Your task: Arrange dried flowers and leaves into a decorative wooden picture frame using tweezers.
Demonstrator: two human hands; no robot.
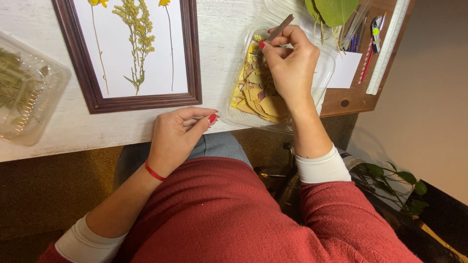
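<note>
Two hands at work beside a framed flower picture

Two hands were near the dark wooden frame, which lay on the whitewashed table with dried yellow-green stems on its white sheet. Right of the frame sat a clear plastic tray of pressed yellow and brown leaves. The right hand hovered over that tray, its fingers pinched together on slim tweezers that slanted up and away from the frame. Just below the frame's lower right corner, at the table edge, the left hand held nothing, its fingers curled with thumb and forefinger tips touching. Left of the frame stood another clear container of greenish dried plants. Beyond the leaf tray, farther from the frame, lay green leaves, pens and a white ruler.
</note>
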